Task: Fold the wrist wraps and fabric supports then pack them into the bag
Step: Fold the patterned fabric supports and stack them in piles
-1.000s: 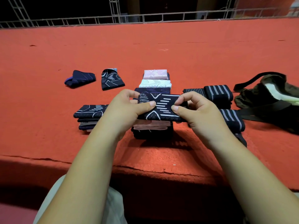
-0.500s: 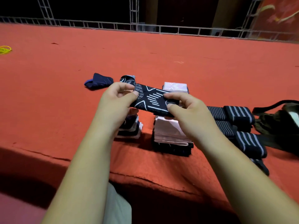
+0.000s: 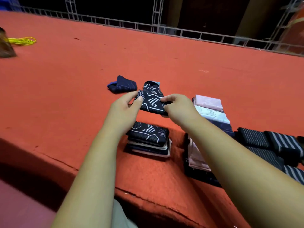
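Note:
A black fabric support with white line pattern [image 3: 152, 102] hangs above the red carpet, pinched at its left end by my left hand [image 3: 125, 106] and at its right end by my right hand [image 3: 178, 106]. Below it lies a folded stack [image 3: 148, 139] topped by a matching black patterned piece. Right of that, a second stack [image 3: 197, 155] of pink and dark pieces is partly hidden by my right forearm. Pink and pale blue folded pieces [image 3: 209, 106] lie behind it. Black striped wrist wraps [image 3: 269, 142] are at the right. The bag is out of view.
A dark blue piece [image 3: 122, 84] and another black patterned piece [image 3: 152, 85] lie loose farther back. A yellow cord [image 3: 22, 40] and a brown object [image 3: 5, 45] are far left. A metal truss [image 3: 181, 32] borders the carpet's far edge. The platform's front edge [image 3: 92, 176] is near me.
Both hands carried the black patterned piece away from the middle stack, leftward and farther from me. The view swung left, so the bag left the frame.

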A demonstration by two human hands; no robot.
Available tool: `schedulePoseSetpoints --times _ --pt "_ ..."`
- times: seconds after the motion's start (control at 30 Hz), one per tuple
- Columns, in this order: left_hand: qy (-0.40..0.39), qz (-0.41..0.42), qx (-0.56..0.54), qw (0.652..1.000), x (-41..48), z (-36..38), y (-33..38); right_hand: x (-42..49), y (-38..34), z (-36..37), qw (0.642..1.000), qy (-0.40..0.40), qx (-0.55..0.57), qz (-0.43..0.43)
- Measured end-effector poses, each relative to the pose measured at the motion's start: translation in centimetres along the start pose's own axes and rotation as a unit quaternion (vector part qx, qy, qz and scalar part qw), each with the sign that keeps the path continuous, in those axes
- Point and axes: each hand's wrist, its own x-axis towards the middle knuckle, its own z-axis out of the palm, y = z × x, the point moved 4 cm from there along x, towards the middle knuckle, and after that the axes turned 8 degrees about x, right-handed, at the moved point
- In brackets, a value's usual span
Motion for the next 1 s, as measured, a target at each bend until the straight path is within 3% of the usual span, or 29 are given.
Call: schedulePoseSetpoints --times 0.13,0.27,0.4,0.57,0.73,1.0 --pt "-0.078 -0.069 -0.038 0.994 1.1 0.8 -3.0 1.8 0.7 1.8 0.992 -0.014 -0.127 0.019" --pt "-0.077 -0.189 -0.12 0.972 2.2 1.3 -6.5 1.9 1.7 3.1 0.943 -0.122 -0.294 0.101" --pt "-0.045 -0.261 -0.188 0.946 3.0 1.3 -7.9 4.1 2.0 2.8 0.941 -0.116 -0.299 0.106" --pt "-0.032 -0.278 -0.199 0.939 3.6 1.5 -8.4 7.0 1.6 3.4 0.925 -0.101 -0.362 0.06" --pt "-0.021 -0.297 -0.213 0.931 4.2 2.0 -9.1 9.5 1.5 4.2 0.921 -0.124 -0.358 0.09" --pt "-0.028 -0.339 -0.242 0.909 4.9 2.1 -10.9 14.4 3.3 6.8 0.79 -0.222 -0.565 0.085"
